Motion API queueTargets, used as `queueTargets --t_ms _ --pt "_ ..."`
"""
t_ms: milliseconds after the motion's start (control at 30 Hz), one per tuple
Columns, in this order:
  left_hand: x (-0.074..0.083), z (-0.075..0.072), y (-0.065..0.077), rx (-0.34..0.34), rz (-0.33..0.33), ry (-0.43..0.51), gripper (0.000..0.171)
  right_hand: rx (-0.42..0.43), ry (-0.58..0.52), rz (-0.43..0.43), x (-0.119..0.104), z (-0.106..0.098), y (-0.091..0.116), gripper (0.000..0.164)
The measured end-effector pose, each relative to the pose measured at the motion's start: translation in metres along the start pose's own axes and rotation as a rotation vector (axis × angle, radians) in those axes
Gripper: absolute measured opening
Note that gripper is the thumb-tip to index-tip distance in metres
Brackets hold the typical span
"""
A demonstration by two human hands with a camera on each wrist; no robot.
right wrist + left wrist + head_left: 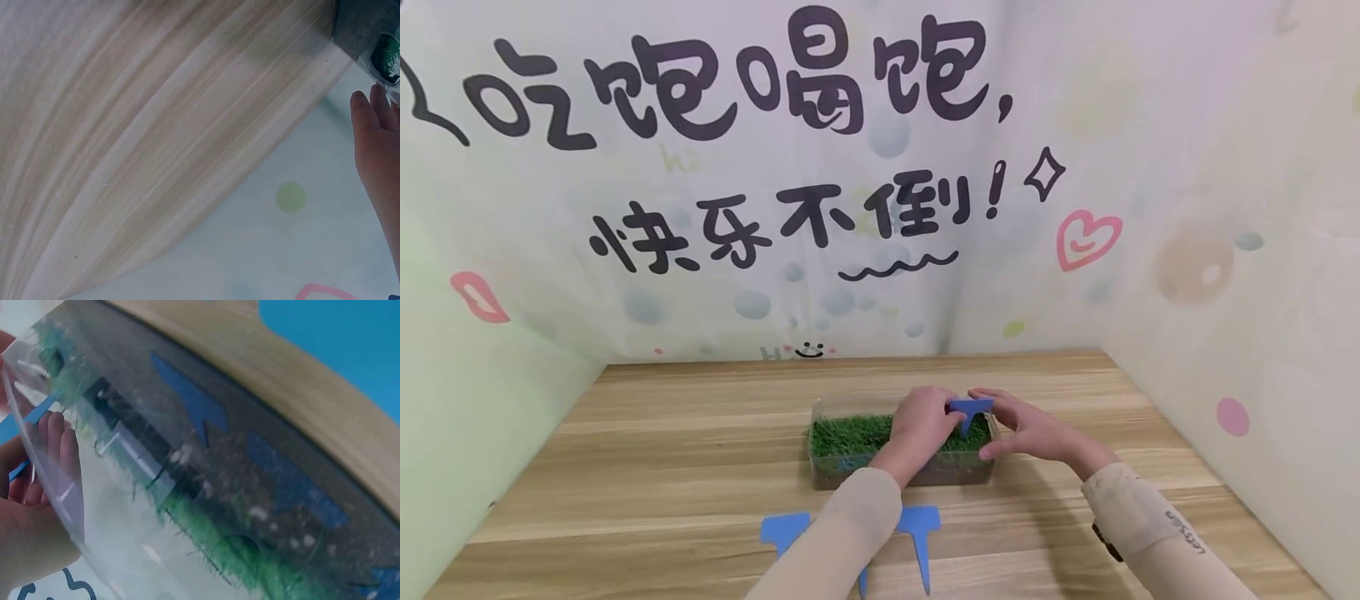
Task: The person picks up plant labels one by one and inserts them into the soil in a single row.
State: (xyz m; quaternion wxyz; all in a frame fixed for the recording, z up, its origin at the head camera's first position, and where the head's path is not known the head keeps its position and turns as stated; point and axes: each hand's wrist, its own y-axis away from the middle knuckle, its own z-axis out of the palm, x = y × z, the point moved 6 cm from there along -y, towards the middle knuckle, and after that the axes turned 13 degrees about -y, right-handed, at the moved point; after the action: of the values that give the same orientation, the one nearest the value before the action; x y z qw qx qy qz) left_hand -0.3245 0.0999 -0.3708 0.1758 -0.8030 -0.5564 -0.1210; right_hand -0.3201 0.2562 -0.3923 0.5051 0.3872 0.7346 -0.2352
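Observation:
A clear plastic box (901,477) of green grass (850,437) over dark soil stands on the table. My left hand (925,421) reaches over its front and pinches a blue T-shaped plant label (972,407), which stands stem down over the grass at the right end. In the left wrist view, the left hand (47,481) shows behind the clear wall with the label between its fingers. Around the box's right end my right hand (1026,429) is spread, thumb by the front corner and fingers at the label's far side. The right wrist view shows its fingers (365,112) nearly straight beside the box.
On the table (647,467) in front of the box lie more blue plant labels, one at the left (786,529) and one at the right (921,533), partly behind the left sleeve (850,525). A printed wall sheet (737,317) closes off the back and sides.

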Motion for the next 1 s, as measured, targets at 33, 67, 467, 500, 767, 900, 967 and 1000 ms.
queueTargets --t_ms 33,67,467,500,767,900,967,1000 --pt "0.000 0.001 0.000 -0.008 -0.001 -0.007 0.017 0.003 0.011 0.001 0.000 0.000 0.001 0.091" --pt "0.000 0.003 0.000 -0.016 -0.002 -0.016 0.017 0.006 0.020 0.001 0.000 -0.001 0.001 0.090" --pt "0.001 0.012 -0.002 -0.066 -0.031 -0.075 0.014 0.006 0.042 0.007 -0.004 -0.001 0.002 0.089" --pt "0.002 0.012 -0.002 -0.067 -0.031 -0.078 0.014 0.006 0.040 0.008 -0.004 -0.001 0.003 0.089" --pt "0.002 0.010 -0.001 -0.096 -0.026 -0.065 0.012 0.005 0.034 0.023 -0.005 0.000 0.003 0.090" --pt "0.001 0.005 -0.001 -0.108 -0.038 -0.033 0.011 0.001 0.045 0.019 -0.006 0.001 0.003 0.090" --pt "0.000 0.001 -0.001 -0.104 -0.037 -0.020 0.013 0.001 0.039 0.022 -0.006 0.000 0.003 0.090" --pt "-0.001 0.000 -0.001 -0.103 -0.035 -0.018 0.014 -0.002 0.036 0.018 -0.007 0.001 0.003 0.090"
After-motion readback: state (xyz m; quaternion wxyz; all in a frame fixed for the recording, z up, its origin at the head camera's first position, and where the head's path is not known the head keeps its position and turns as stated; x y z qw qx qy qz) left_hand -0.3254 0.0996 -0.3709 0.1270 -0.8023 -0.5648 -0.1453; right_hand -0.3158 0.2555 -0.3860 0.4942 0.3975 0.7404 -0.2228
